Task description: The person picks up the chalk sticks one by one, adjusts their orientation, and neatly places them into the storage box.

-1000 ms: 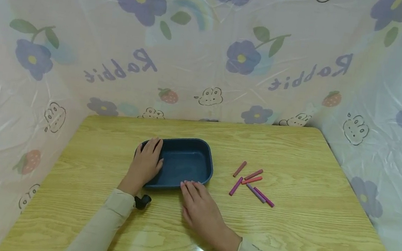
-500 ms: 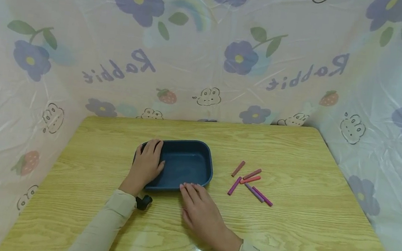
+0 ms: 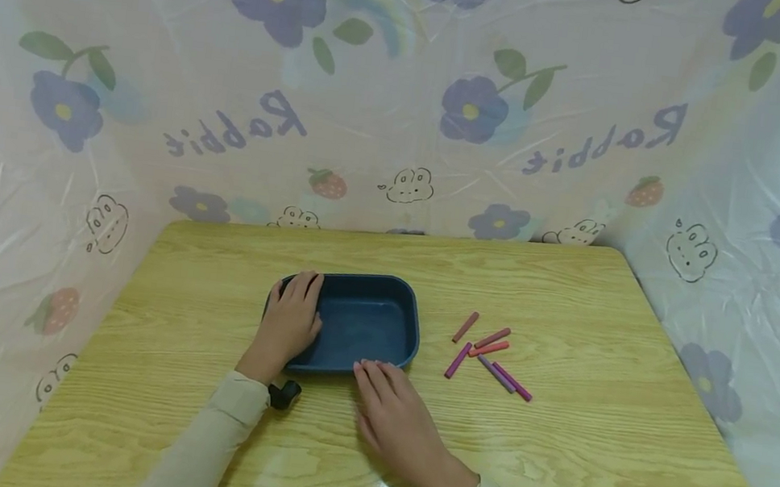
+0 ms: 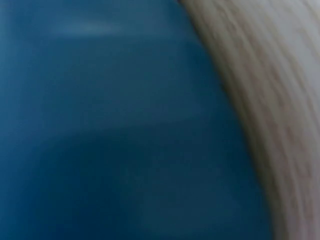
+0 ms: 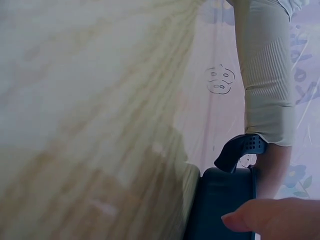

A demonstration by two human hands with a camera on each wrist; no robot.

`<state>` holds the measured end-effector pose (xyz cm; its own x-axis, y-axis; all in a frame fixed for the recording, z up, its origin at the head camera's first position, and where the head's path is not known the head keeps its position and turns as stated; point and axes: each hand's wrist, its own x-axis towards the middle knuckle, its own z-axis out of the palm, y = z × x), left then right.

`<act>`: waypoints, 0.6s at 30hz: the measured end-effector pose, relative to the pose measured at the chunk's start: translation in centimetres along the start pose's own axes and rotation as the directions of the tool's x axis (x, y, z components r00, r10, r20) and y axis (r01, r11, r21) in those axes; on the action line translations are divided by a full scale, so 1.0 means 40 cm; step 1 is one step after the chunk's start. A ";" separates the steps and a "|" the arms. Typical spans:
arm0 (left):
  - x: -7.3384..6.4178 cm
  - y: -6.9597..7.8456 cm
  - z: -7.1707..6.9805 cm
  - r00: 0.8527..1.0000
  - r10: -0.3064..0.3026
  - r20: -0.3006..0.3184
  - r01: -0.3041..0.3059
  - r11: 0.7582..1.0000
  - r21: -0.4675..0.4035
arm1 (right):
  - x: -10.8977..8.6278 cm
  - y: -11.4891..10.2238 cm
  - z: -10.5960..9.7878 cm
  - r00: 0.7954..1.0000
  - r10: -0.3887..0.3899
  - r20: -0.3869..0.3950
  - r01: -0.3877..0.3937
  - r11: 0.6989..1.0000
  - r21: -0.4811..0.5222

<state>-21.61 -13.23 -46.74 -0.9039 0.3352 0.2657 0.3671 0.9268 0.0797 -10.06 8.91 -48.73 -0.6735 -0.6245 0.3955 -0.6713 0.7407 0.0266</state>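
Note:
A dark blue rectangular tray [image 3: 368, 326] with rounded corners sits on the table, nothing inside it. My left hand [image 3: 289, 316] grips its left end, the fingers over the far left rim and the thumb on the inside. At the near rim, my right hand [image 3: 398, 415] holds the wall by its fingertips, its thumb lower on the outer side. The right wrist view shows that thumb [image 5: 270, 218] in front of the tray's side. Blue tray surface [image 4: 110, 115] fills most of the blurred left wrist view.
To the tray's right lie several short chalk-like sticks [image 3: 489, 352] in reds and purples, loosely scattered. The wood-grain table [image 3: 579, 429] backs onto a patterned curtain [image 3: 377, 112], which also hangs at both sides. Each wrist carries a black camera mount [image 3: 284, 394].
The tray has shifted slightly to the right and toward me, both hands moving along with it. The sticks lie as before.

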 end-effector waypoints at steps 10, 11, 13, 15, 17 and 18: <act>-0.007 0.012 0.001 1.000 0.008 -0.025 -0.008 1.000 -0.017 | -0.014 0.000 -0.007 1.000 0.020 -0.005 -0.019 0.999 0.049; -0.008 0.014 0.000 1.000 0.008 -0.022 -0.008 1.000 -0.020 | -0.015 0.001 -0.006 1.000 0.022 -0.013 -0.021 0.998 0.059; -0.010 0.016 -0.001 1.000 0.010 -0.022 -0.010 1.000 -0.023 | -0.018 0.003 -0.004 0.999 0.023 -0.022 -0.022 0.997 0.070; -0.012 0.019 -0.001 1.000 0.006 -0.011 -0.006 1.000 -0.021 | -0.023 0.005 -0.003 0.999 0.020 -0.031 -0.018 0.997 0.078; -0.014 0.020 -0.001 1.000 0.007 -0.010 -0.007 1.000 -0.019 | -0.027 0.007 -0.002 0.999 0.022 -0.037 -0.019 0.996 0.087; -0.015 0.021 -0.001 1.000 0.009 -0.011 -0.009 1.000 -0.020 | -0.028 0.008 -0.003 0.999 0.023 -0.040 -0.020 0.995 0.094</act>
<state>-20.75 -12.66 -46.78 -0.8981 0.3415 0.2771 0.3796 0.9201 0.0964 -9.47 9.87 -49.06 -0.6761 -0.5966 0.4324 -0.6840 0.7264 -0.0672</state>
